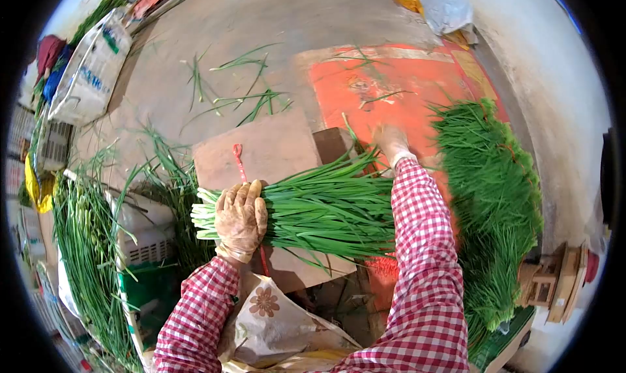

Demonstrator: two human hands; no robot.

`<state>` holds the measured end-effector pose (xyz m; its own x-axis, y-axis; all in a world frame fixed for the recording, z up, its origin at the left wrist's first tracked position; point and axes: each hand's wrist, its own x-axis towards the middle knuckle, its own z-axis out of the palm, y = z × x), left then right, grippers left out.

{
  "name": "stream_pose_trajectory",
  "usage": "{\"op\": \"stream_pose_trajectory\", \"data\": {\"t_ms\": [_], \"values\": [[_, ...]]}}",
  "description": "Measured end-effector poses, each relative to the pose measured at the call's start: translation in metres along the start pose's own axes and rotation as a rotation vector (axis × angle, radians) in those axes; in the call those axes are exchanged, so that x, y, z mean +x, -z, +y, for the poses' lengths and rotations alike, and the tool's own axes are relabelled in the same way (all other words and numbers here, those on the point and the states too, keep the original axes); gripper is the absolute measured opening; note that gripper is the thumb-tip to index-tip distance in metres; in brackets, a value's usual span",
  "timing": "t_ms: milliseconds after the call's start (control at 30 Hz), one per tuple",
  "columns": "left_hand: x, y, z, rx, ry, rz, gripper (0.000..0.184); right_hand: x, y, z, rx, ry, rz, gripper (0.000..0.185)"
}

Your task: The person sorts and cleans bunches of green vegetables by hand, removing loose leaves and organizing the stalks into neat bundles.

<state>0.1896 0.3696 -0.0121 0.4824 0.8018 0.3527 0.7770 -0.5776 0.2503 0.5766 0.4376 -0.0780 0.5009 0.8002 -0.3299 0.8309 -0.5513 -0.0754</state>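
Note:
A bundle of garlic chives (332,207) lies across a brown board (257,141), its pale cut ends to the left and green leaves to the right. My left hand (240,220), in a stained glove, is closed over the bundle near the pale ends. A red tie (237,154) runs under the bundle, showing above and below it. My right hand (391,143) is over the orange sheet, just beyond the leaf tips, and blurred. Its fingers cannot be made out. One loose stalk (351,130) stands out of the bundle close to that hand.
A heap of chives (486,203) lies along the right, near wooden stools (554,282). More chives (88,242) hang over a white crate (147,226) on the left. Loose leaves (244,99) are scattered across the floor beyond the board. An orange sheet (404,105) covers part of the floor.

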Motion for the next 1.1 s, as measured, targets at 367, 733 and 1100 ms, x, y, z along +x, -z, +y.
{"op": "stream_pose_trajectory", "data": {"t_ms": [367,733,1100], "values": [[0.001,-0.003,0.003,0.054,0.101,-0.047,0.042,0.046,-0.121,0.065,-0.267,0.392,-0.226,0.044],[0.005,-0.007,0.001,0.055,0.110,-0.095,0.040,0.038,0.007,0.128,0.282,0.316,0.319,0.042],[-0.033,0.101,0.018,-0.265,-0.008,-0.175,0.036,-0.191,0.118,-0.117,-0.445,1.254,0.689,0.029]]}}
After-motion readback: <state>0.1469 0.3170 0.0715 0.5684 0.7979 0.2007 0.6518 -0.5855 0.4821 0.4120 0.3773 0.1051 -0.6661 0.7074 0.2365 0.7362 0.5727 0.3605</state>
